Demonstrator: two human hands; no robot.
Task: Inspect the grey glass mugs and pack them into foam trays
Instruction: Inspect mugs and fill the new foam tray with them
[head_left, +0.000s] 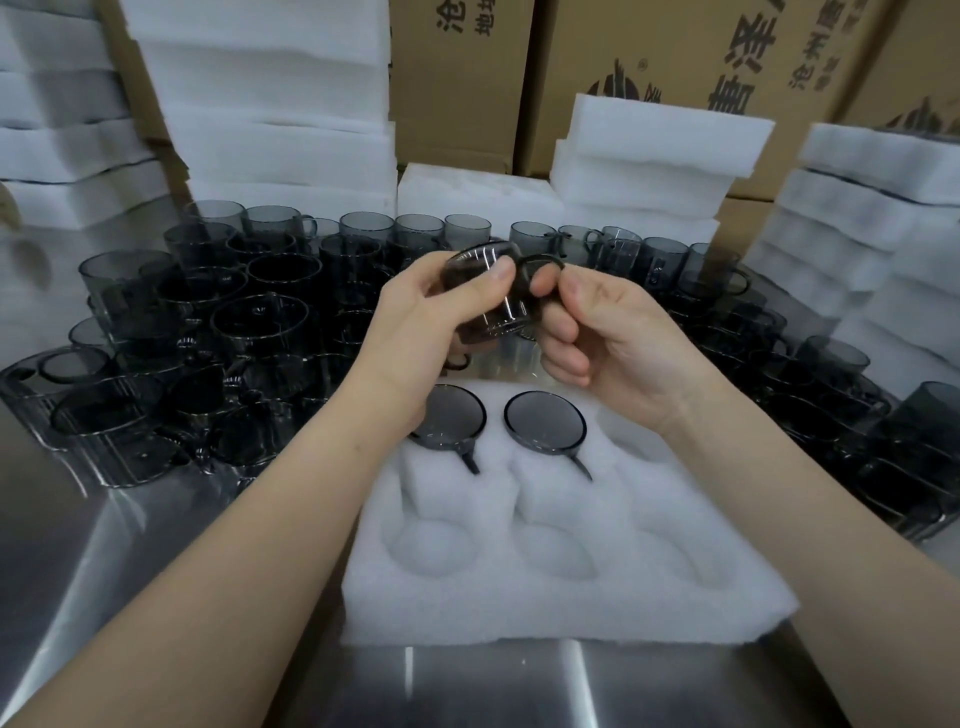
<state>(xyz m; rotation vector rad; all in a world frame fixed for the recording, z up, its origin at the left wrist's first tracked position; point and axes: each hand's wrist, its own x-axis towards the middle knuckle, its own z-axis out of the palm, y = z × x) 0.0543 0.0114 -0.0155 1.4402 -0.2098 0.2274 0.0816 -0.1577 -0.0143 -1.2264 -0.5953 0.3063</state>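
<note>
I hold one grey glass mug tilted in the air above the far edge of a white foam tray. My left hand grips its body, thumb across the rim. My right hand pinches its handle. Two mugs sit in the tray's far pockets, left and middle, handles pointing toward me. The far right pocket and the three near pockets hold nothing.
Several loose grey mugs crowd the steel table to the left, behind and right. Stacks of white foam trays and brown cardboard boxes stand along the back.
</note>
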